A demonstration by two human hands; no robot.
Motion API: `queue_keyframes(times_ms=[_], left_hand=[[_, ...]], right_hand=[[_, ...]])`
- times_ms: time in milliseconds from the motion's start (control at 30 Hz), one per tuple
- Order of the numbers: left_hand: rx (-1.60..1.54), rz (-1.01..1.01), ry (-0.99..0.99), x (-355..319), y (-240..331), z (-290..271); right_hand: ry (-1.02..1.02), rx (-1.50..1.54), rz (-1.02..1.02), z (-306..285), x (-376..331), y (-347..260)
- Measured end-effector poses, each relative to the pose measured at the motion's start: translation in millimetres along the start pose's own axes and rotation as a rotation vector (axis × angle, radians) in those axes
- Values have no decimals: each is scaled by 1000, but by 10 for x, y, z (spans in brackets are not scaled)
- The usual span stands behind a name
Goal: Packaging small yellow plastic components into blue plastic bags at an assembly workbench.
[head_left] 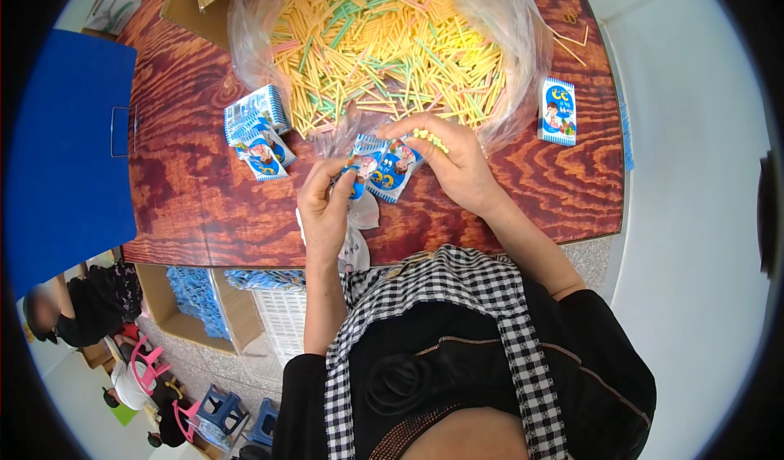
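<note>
Between my hands are small blue-and-white printed packets [394, 170], two of them side by side and partly overlapping. My left hand [327, 203] pinches the left packet [356, 184] between thumb and fingers. A bundle of thin pale-yellow sticks [431, 140] is held in my curled right hand [454, 166], with only the stick ends showing. The fingertips of that hand also touch the upper edge of the packets. Just beyond my hands lies a clear plastic bag [523, 76], spread wide and heaped with yellow, green and pink sticks [392, 44].
More packets [257, 133] are piled left on the wood-grained table [188, 207]; a single packet [557, 111] lies right. A cardboard box [196, 11] stands behind the bag. White crumpled plastic [357, 244] lies at the near edge. Below are boxes of blue wrappers [194, 297]. Other people sit lower left.
</note>
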State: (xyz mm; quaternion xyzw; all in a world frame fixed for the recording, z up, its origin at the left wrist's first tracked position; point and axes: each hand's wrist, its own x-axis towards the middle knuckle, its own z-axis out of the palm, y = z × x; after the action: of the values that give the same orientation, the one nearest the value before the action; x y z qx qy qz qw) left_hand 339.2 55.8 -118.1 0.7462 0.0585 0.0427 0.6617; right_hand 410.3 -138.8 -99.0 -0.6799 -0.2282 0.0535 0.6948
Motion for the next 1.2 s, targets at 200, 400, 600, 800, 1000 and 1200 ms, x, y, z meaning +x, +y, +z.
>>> queue_keyframes(times_ms=[200, 400, 600, 800, 1000, 1200], left_hand=[[-77, 66, 64, -24, 12, 87], [-169, 58, 24, -43, 12, 335], [-348, 56, 39, -53, -25, 464], [-354, 20, 60, -99, -73, 476], [-285, 19, 43, -133, -38, 529], [-469, -60, 39, -131, -62, 473]], right_hand=[[-2, 88, 73, -83, 22, -38], [158, 925, 206, -89, 279, -183], [221, 934, 253, 150, 238, -226], [250, 828, 316, 164, 59, -143], [98, 689, 431, 167, 24, -142], [-37, 574, 337, 69, 82, -132]])
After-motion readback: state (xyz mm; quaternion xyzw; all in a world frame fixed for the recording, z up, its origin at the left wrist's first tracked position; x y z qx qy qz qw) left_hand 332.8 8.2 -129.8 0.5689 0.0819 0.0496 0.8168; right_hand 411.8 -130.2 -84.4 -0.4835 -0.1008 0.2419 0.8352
